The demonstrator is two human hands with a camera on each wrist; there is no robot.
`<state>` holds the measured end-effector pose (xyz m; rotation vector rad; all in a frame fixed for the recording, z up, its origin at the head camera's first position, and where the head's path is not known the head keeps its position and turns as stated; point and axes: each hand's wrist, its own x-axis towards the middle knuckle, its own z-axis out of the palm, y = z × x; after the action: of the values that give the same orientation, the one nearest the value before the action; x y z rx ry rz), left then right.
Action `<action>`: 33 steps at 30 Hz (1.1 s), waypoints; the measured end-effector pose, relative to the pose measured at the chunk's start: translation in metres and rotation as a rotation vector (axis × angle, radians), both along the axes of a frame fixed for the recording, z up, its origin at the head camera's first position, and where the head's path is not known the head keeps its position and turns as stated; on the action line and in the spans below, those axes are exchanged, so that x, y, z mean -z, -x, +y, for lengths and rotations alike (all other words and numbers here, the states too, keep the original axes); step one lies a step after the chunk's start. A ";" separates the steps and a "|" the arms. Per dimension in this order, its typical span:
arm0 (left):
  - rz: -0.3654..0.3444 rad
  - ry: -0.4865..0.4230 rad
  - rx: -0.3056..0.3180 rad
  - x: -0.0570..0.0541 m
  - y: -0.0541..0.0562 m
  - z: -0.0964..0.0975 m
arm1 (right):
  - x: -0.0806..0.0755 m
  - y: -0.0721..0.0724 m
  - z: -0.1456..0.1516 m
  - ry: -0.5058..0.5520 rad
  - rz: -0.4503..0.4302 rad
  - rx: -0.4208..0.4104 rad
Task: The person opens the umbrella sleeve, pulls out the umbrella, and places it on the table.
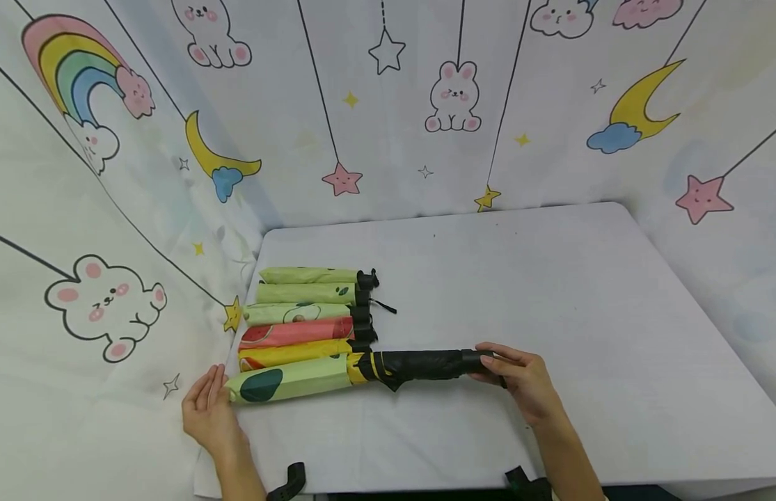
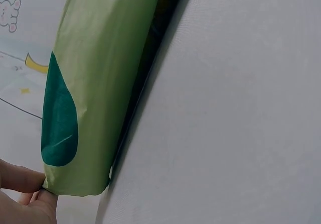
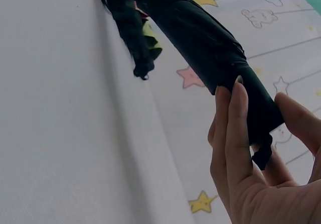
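Note:
A long black folded umbrella (image 1: 419, 364) lies across the front left of the table, partly inside a light green sleeve (image 1: 306, 379) with a dark green patch. Yellow shows where the two meet. My right hand (image 1: 519, 383) holds the umbrella's black end between thumb and fingers; a short black strap (image 3: 263, 152) hangs there in the right wrist view. At the sleeve's left end, my left hand (image 1: 206, 410) pinches a corner between thumb and finger, as the left wrist view shows. How far the umbrella reaches inside the sleeve is hidden.
Just behind lie several sleeved umbrellas side by side: a yellow one (image 1: 287, 356), a red one (image 1: 300, 332) and green ones (image 1: 281, 314), their black ends to the right. The white table (image 1: 550, 292) borders a patterned cloth (image 1: 388, 139) behind and left.

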<state>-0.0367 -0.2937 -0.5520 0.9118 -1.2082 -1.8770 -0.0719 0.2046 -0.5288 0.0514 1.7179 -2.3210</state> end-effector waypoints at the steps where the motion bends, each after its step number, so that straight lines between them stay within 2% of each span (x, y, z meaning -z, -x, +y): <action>1: -0.002 0.005 -0.001 0.000 0.000 0.000 | 0.000 0.000 0.002 0.001 0.003 0.001; 7: -0.005 0.019 -0.006 0.000 0.000 0.001 | 0.003 0.000 0.011 0.027 0.007 -0.006; 20: 0.043 0.024 -0.007 -0.001 -0.003 -0.001 | 0.016 -0.003 0.026 0.015 -0.029 -0.013; 28: 0.063 0.009 -0.018 0.000 -0.003 -0.001 | 0.026 -0.002 0.032 -0.023 -0.063 -0.028; 33: 0.071 0.001 -0.012 0.000 -0.002 -0.001 | 0.029 0.000 0.036 -0.097 -0.061 -0.051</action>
<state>-0.0343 -0.2945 -0.5521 0.8428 -1.1589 -1.8833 -0.0722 0.2402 -0.5576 0.0946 1.7790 -2.1765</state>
